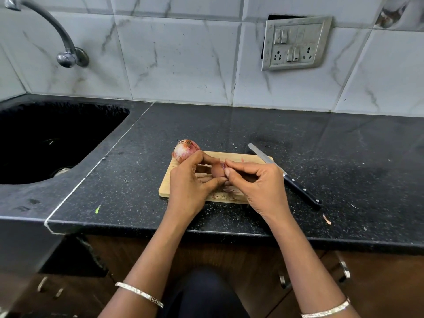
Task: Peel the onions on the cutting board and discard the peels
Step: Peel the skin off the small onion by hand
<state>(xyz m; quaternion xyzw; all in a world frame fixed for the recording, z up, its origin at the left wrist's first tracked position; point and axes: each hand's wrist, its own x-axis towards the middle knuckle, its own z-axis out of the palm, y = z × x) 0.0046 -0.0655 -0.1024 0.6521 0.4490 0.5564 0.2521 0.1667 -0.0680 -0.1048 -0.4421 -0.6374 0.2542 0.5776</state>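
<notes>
A cutting board lies on the counter, nearer its front edge than the wall. An onion sits at the board's far left corner. A knife lies across the board's right side, handle toward the counter's front. A sink is sunk into the counter's left end.

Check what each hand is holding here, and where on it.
The left hand cups a small onion from its side and underneath. The right hand pinches the skin at the onion's top end. The knife lies untouched.
</notes>
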